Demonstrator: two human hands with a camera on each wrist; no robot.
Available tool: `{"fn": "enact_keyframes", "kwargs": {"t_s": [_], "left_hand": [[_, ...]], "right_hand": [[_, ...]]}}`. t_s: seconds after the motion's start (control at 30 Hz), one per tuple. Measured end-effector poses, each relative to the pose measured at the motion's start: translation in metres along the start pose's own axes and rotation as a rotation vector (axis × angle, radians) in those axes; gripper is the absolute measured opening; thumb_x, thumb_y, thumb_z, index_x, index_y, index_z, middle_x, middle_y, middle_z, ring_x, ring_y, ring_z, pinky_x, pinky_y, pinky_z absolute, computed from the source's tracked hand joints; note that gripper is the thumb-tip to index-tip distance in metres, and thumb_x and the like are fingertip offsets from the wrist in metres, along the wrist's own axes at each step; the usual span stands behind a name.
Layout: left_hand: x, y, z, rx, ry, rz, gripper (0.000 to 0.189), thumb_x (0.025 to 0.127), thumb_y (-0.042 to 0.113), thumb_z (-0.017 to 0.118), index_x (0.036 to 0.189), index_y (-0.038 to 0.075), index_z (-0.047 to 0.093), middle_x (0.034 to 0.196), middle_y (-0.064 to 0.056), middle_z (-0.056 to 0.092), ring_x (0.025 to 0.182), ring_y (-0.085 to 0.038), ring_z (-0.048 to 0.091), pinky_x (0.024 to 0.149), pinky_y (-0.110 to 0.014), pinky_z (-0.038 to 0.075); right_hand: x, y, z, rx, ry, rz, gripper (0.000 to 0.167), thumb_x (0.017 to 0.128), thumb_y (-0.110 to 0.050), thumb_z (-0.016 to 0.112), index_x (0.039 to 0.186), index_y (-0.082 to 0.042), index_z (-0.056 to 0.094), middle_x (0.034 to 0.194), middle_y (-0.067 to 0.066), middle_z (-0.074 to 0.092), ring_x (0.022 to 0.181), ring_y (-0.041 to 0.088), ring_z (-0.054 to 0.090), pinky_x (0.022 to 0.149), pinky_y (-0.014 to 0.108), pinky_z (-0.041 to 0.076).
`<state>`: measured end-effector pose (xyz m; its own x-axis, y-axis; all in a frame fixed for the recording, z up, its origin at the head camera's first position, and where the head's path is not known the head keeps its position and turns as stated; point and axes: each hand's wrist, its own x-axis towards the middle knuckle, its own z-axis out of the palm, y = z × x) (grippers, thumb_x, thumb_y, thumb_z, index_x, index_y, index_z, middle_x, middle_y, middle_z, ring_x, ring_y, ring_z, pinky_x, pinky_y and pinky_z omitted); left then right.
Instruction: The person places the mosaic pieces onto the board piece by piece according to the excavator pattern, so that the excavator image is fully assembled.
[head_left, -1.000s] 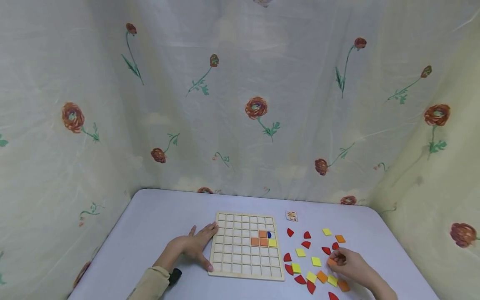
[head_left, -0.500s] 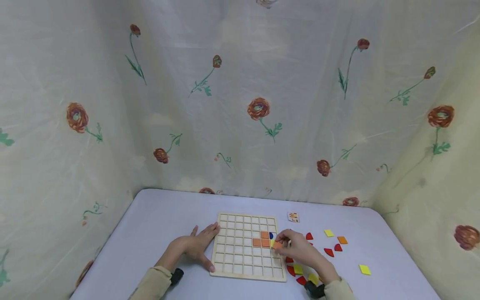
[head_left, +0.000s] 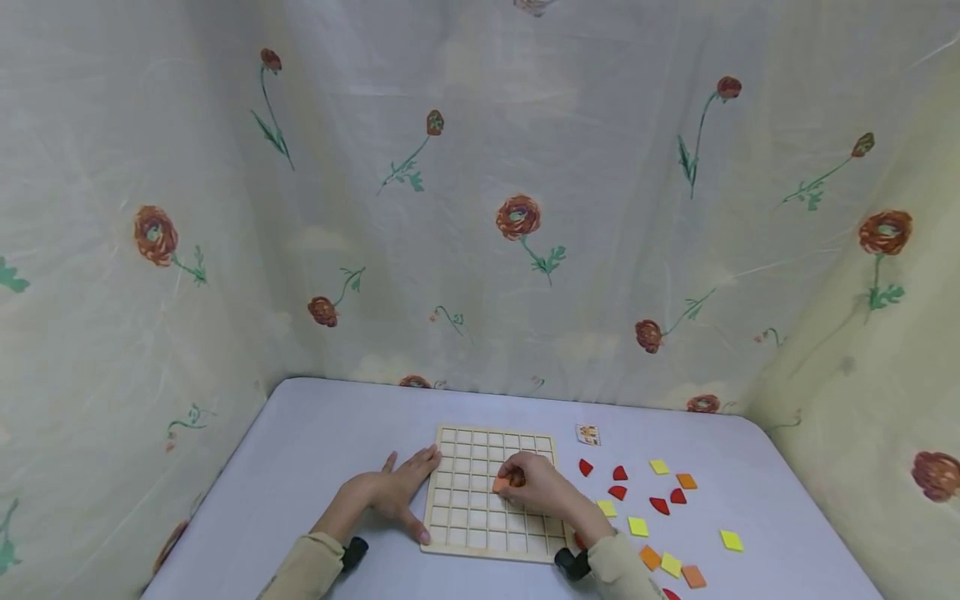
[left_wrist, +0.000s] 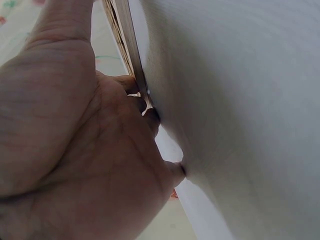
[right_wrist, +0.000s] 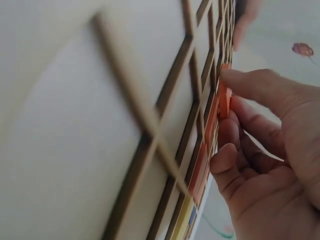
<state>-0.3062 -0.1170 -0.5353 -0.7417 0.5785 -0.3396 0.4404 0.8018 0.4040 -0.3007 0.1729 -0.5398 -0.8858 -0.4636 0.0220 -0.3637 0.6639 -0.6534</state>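
Observation:
A wooden grid board (head_left: pixel 468 458) lies on the table. My left hand (head_left: pixel 393 498) is spread at its left side, fingers and thumb straight against the edge; in the left wrist view the fingertips touch the board's side (left_wrist: pixel 122 30). My right hand (head_left: pixel 540 485) is over the middle of the board and pinches an orange square tile (head_left: pixel 499 485) between thumb and finger. In the right wrist view this tile (right_wrist: pixel 224 95) stands tilted at the grid. Behind it lie orange tiles (right_wrist: pixel 199 172), a yellow tile (right_wrist: pixel 184 219) and a blue piece, all hidden by the hand from the head view.
Loose pieces are scattered right of the board: red wedges (head_left: pixel 659 506), yellow squares (head_left: pixel 638 527) and orange squares (head_left: pixel 693 577). A small printed card (head_left: pixel 588 434) lies beyond the board's far right corner. Flowered curtains (head_left: pixel 465 250) hang around the table.
My right hand has carried an orange tile from the loose pieces on the right, leftward to the board's middle. The left hand has stayed at the board's edge.

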Motion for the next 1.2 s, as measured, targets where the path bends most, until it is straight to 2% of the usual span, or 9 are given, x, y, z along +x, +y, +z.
{"fn": "enact_keyframes", "kwargs": {"t_s": [0.2, 0.5, 0.7, 0.87, 1.0, 1.2], "left_hand": [[0.001, 0.000, 0.001, -0.001, -0.006, 0.008, 0.125, 0.063, 0.063, 0.080, 0.155, 0.009, 0.013, 0.164, -0.009, 0.004, 0.151, -0.026, 0.004, 0.117, -0.063, 0.002], [0.000, 0.003, 0.001, 0.002, -0.006, -0.006, 0.125, 0.063, 0.063, 0.080, 0.155, 0.010, 0.014, 0.164, -0.008, 0.005, 0.151, -0.026, 0.005, 0.118, -0.062, 0.002], [0.001, 0.005, 0.000, -0.003, -0.010, -0.010, 0.125, 0.063, 0.062, 0.080, 0.155, 0.010, 0.013, 0.164, -0.008, 0.004, 0.152, -0.026, 0.004, 0.118, -0.062, 0.002], [0.001, 0.006, -0.001, -0.003, -0.011, -0.015, 0.125, 0.063, 0.062, 0.080, 0.155, 0.010, 0.013, 0.164, -0.007, 0.004, 0.152, -0.026, 0.004, 0.118, -0.062, 0.001], [0.000, 0.007, -0.003, -0.001, -0.009, -0.016, 0.125, 0.063, 0.061, 0.080, 0.155, 0.010, 0.013, 0.164, -0.008, 0.004, 0.151, -0.026, 0.004, 0.118, -0.062, 0.001], [-0.004, 0.005, -0.003, -0.004, 0.002, 0.011, 0.123, 0.064, 0.058, 0.081, 0.154, 0.008, 0.014, 0.164, -0.010, 0.005, 0.151, -0.027, 0.005, 0.117, -0.063, 0.003]], "right_hand": [[0.007, -0.002, 0.002, -0.043, -0.024, -0.023, 0.013, 0.087, -0.018, 0.072, 0.097, -0.013, 0.068, 0.085, -0.004, 0.059, 0.073, 0.008, 0.051, 0.063, 0.021, 0.045], [0.007, -0.003, 0.000, -0.038, -0.042, -0.037, 0.011, 0.086, -0.014, 0.072, 0.097, -0.013, 0.069, 0.092, -0.003, 0.062, 0.078, 0.008, 0.051, 0.067, 0.022, 0.045], [0.000, 0.000, -0.005, -0.024, -0.030, -0.008, 0.017, 0.088, -0.019, 0.070, 0.105, -0.015, 0.068, 0.098, -0.004, 0.062, 0.085, 0.011, 0.053, 0.073, 0.025, 0.047], [-0.014, 0.008, -0.020, 0.039, 0.017, 0.021, 0.021, 0.089, -0.020, 0.070, 0.108, -0.013, 0.067, 0.104, 0.000, 0.062, 0.090, 0.016, 0.054, 0.073, 0.025, 0.047], [-0.029, 0.022, -0.038, 0.073, 0.091, 0.101, 0.023, 0.087, -0.017, 0.072, 0.109, -0.012, 0.067, 0.105, 0.003, 0.062, 0.090, 0.019, 0.053, 0.069, 0.024, 0.046], [-0.053, 0.056, -0.068, 0.031, 0.240, 0.314, 0.033, 0.084, -0.019, 0.074, 0.114, -0.011, 0.064, 0.102, 0.004, 0.062, 0.087, 0.017, 0.051, 0.065, 0.024, 0.044]]}}
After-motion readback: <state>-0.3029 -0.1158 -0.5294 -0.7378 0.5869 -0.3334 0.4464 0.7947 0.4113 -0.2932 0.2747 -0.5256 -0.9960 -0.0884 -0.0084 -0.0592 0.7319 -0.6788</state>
